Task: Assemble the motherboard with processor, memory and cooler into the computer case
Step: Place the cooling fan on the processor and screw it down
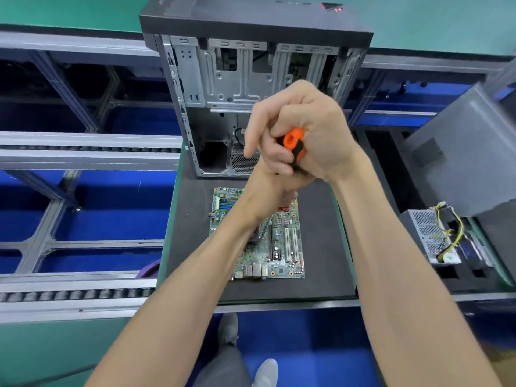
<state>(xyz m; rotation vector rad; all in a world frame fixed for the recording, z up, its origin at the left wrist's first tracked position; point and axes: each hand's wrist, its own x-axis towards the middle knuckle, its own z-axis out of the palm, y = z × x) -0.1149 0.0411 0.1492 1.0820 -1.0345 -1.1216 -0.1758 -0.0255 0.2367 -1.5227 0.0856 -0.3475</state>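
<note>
A dark foam mat (321, 233) covered the green workbench (170, 247), and on it a bare green motherboard (282, 247) lay flat, near the front edge. Behind the board, at the far end of the mat, an open computer case (251, 88) rested with its metal interior facing the camera. To the right, in a black foam tray (474, 272), sat a perforated grey power supply (430, 236) with yellow wires, and a grey case panel (460, 163) stood tilted just behind it.
</note>
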